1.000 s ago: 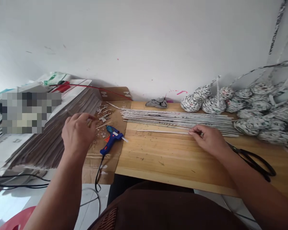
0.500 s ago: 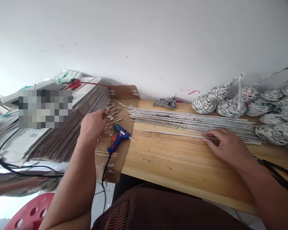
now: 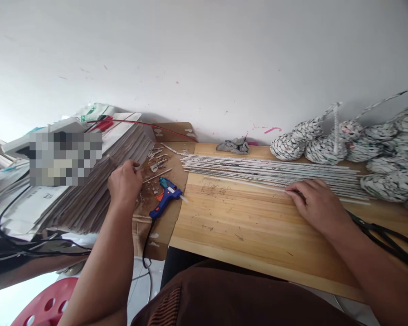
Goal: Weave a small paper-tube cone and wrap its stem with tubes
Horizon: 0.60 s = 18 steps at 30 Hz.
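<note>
My right hand (image 3: pixel 314 199) pinches one thin rolled paper stick (image 3: pixel 251 185), which lies along the near side of a bundle of rolled paper sticks (image 3: pixel 258 167) on the wooden table. To the left, my left hand (image 3: pixel 125 179) hovers by the cardboard with fingers curled; what they hold, if anything, I cannot make out. Small paper scraps (image 3: pixel 158 165) are scattered on the cardboard beside it. Between my hands, a blue glue gun (image 3: pixel 165 199) lies with its clear nozzle end toward the table.
Woven paper pieces (image 3: pixel 326 147) pile up at the back right. A grey cloth (image 3: pixel 233 145) sits against the wall. Black-handled scissors (image 3: pixel 377 231) lie under my right forearm. A tall stack of paper (image 3: pixel 122 154) and cables stand left; below is a red stool (image 3: pixel 59 294). Another person's limb shows lower left.
My left hand has drawn back left, away from the scraps. The stick in my right hand has shifted up against the bundle. More of the scissors shows.
</note>
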Each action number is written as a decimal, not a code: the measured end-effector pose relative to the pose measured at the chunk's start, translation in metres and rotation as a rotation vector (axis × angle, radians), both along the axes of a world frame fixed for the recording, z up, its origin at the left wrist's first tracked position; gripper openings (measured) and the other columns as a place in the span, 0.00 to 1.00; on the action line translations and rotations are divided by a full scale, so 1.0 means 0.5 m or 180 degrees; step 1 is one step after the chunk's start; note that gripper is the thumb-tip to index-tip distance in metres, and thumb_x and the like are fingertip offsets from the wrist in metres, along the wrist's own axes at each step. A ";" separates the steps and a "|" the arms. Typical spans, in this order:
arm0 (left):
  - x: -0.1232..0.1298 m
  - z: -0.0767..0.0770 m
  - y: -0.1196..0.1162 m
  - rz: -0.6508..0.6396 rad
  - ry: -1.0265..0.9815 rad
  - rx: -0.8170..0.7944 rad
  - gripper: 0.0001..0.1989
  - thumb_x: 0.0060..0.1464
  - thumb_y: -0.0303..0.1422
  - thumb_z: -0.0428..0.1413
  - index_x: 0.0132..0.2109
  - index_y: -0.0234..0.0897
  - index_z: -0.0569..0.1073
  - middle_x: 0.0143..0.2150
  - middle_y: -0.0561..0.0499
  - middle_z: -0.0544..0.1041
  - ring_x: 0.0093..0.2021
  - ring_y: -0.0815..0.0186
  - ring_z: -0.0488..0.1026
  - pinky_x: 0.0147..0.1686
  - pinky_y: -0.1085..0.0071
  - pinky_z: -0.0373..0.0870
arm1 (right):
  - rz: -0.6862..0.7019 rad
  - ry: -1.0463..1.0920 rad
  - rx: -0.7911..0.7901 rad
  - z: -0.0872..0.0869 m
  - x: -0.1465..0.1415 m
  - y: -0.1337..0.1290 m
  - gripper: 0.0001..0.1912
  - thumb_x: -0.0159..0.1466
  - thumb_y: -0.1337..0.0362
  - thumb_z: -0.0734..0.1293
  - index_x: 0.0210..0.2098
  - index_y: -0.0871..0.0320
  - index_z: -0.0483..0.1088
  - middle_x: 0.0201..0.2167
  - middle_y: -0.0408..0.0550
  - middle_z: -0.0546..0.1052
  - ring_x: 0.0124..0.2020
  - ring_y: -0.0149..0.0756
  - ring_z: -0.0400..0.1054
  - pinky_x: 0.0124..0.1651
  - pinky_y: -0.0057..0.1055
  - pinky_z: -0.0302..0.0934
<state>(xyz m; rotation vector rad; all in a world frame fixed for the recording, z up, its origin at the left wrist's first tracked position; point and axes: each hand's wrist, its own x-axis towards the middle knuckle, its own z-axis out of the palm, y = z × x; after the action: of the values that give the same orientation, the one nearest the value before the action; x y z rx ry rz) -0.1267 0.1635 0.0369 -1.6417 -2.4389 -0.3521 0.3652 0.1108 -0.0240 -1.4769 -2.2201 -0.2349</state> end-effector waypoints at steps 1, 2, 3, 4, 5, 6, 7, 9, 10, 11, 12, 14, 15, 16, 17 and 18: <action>-0.001 -0.001 -0.001 -0.0128 -0.0027 -0.0012 0.18 0.57 0.39 0.51 0.49 0.38 0.76 0.45 0.39 0.81 0.47 0.47 0.76 0.44 0.58 0.70 | 0.0009 0.0038 0.0005 0.000 -0.003 -0.001 0.08 0.67 0.63 0.60 0.34 0.54 0.69 0.33 0.51 0.77 0.38 0.48 0.67 0.45 0.44 0.61; -0.005 -0.005 -0.001 -0.0283 -0.0071 -0.0083 0.17 0.56 0.38 0.51 0.49 0.38 0.76 0.45 0.41 0.81 0.47 0.49 0.76 0.45 0.60 0.69 | 0.0025 0.0073 0.0002 -0.001 -0.007 -0.001 0.08 0.67 0.63 0.60 0.35 0.54 0.69 0.33 0.51 0.77 0.38 0.48 0.67 0.45 0.44 0.61; -0.010 -0.011 0.002 -0.0428 -0.0123 -0.0209 0.16 0.55 0.35 0.51 0.49 0.38 0.76 0.45 0.42 0.81 0.47 0.51 0.76 0.45 0.62 0.69 | 0.0053 0.0098 -0.0010 -0.002 -0.009 -0.001 0.08 0.67 0.62 0.60 0.35 0.54 0.70 0.33 0.51 0.77 0.38 0.47 0.67 0.45 0.44 0.61; -0.016 -0.018 0.005 -0.0520 -0.0170 -0.0349 0.17 0.54 0.33 0.51 0.49 0.38 0.76 0.45 0.43 0.81 0.48 0.52 0.76 0.46 0.63 0.69 | 0.0091 0.0117 -0.0024 -0.004 -0.012 -0.001 0.07 0.67 0.62 0.61 0.35 0.54 0.70 0.33 0.51 0.77 0.39 0.47 0.67 0.45 0.43 0.61; -0.023 -0.027 0.010 -0.0566 -0.0211 -0.0479 0.18 0.53 0.30 0.51 0.50 0.37 0.76 0.45 0.43 0.81 0.48 0.53 0.77 0.46 0.64 0.69 | 0.0130 0.0126 -0.0045 -0.005 -0.014 -0.001 0.07 0.68 0.62 0.61 0.36 0.54 0.70 0.34 0.50 0.77 0.39 0.47 0.67 0.45 0.43 0.61; -0.030 -0.035 0.014 -0.0566 -0.0235 -0.0579 0.19 0.53 0.28 0.51 0.51 0.36 0.75 0.45 0.43 0.81 0.48 0.54 0.77 0.46 0.65 0.69 | 0.0167 0.0131 -0.0064 -0.008 -0.015 -0.001 0.07 0.68 0.62 0.61 0.36 0.54 0.70 0.34 0.50 0.78 0.39 0.47 0.67 0.45 0.43 0.61; -0.037 -0.043 0.017 -0.0564 -0.0238 -0.0634 0.19 0.53 0.27 0.50 0.51 0.36 0.75 0.46 0.42 0.81 0.48 0.54 0.77 0.46 0.65 0.68 | 0.0194 0.0133 -0.0084 -0.010 -0.015 -0.001 0.07 0.68 0.62 0.61 0.36 0.54 0.70 0.34 0.50 0.78 0.39 0.46 0.68 0.45 0.42 0.61; -0.048 -0.053 0.020 -0.0622 -0.0225 -0.0635 0.19 0.53 0.27 0.49 0.51 0.35 0.75 0.46 0.41 0.81 0.48 0.55 0.77 0.46 0.65 0.68 | 0.0209 0.0144 -0.0104 -0.014 -0.015 0.000 0.07 0.68 0.62 0.61 0.37 0.55 0.70 0.35 0.50 0.78 0.40 0.46 0.68 0.45 0.41 0.62; -0.051 -0.055 0.019 -0.0692 -0.0234 -0.0581 0.19 0.54 0.27 0.49 0.51 0.35 0.75 0.46 0.41 0.81 0.48 0.55 0.76 0.47 0.65 0.68 | 0.0206 0.0155 -0.0101 -0.015 -0.015 0.000 0.07 0.68 0.62 0.61 0.37 0.55 0.70 0.35 0.50 0.78 0.40 0.46 0.68 0.44 0.41 0.62; -0.053 -0.056 0.017 -0.0770 -0.0252 -0.0522 0.19 0.54 0.27 0.49 0.51 0.35 0.74 0.46 0.41 0.81 0.48 0.55 0.76 0.48 0.65 0.68 | 0.0201 0.0166 -0.0095 -0.016 -0.015 0.001 0.07 0.68 0.62 0.61 0.37 0.55 0.70 0.35 0.50 0.77 0.40 0.46 0.68 0.44 0.41 0.62; -0.055 -0.056 0.014 -0.0834 -0.0285 -0.0482 0.18 0.54 0.28 0.49 0.51 0.34 0.74 0.46 0.41 0.81 0.48 0.56 0.76 0.48 0.65 0.68 | 0.0196 0.0176 -0.0086 -0.015 -0.015 0.001 0.07 0.68 0.62 0.61 0.37 0.55 0.70 0.35 0.50 0.77 0.40 0.46 0.68 0.44 0.41 0.62; -0.054 -0.053 0.009 -0.0916 -0.0380 -0.0507 0.19 0.53 0.30 0.51 0.52 0.33 0.73 0.45 0.42 0.80 0.47 0.56 0.76 0.49 0.65 0.68 | 0.0180 0.0187 -0.0068 -0.013 -0.019 0.001 0.08 0.68 0.62 0.62 0.37 0.56 0.71 0.34 0.51 0.77 0.40 0.46 0.68 0.44 0.41 0.62; -0.053 -0.052 0.006 -0.0923 -0.0420 -0.0567 0.19 0.53 0.31 0.52 0.52 0.33 0.73 0.45 0.42 0.80 0.47 0.56 0.76 0.48 0.65 0.68 | 0.0174 0.0189 -0.0072 -0.011 -0.022 0.001 0.08 0.68 0.62 0.62 0.36 0.56 0.71 0.34 0.51 0.77 0.39 0.46 0.68 0.44 0.42 0.62; -0.052 -0.051 0.005 -0.0892 -0.0452 -0.0644 0.19 0.53 0.30 0.52 0.52 0.33 0.73 0.45 0.42 0.80 0.47 0.56 0.76 0.48 0.65 0.68 | 0.0169 0.0197 -0.0080 -0.009 -0.027 0.001 0.07 0.68 0.62 0.62 0.36 0.56 0.71 0.34 0.51 0.77 0.39 0.46 0.68 0.44 0.42 0.62; -0.050 -0.050 0.003 -0.0835 -0.0471 -0.0721 0.18 0.53 0.30 0.52 0.51 0.34 0.73 0.45 0.42 0.80 0.47 0.55 0.76 0.47 0.65 0.69 | 0.0162 0.0213 -0.0084 -0.006 -0.031 0.001 0.07 0.68 0.62 0.62 0.36 0.56 0.71 0.34 0.51 0.77 0.39 0.46 0.67 0.44 0.42 0.62; -0.048 -0.049 0.002 -0.0751 -0.0454 -0.0766 0.18 0.53 0.29 0.51 0.51 0.34 0.73 0.45 0.41 0.80 0.47 0.55 0.76 0.47 0.64 0.69 | 0.0158 0.0238 -0.0095 -0.004 -0.036 0.001 0.07 0.68 0.63 0.62 0.36 0.56 0.71 0.34 0.51 0.77 0.39 0.46 0.67 0.45 0.42 0.62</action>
<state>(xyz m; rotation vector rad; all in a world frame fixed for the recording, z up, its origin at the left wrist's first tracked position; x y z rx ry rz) -0.1506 0.1642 0.0125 -2.0818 -2.4736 -0.2207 0.3472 0.1113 -0.0259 -1.4206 -2.2062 -0.1291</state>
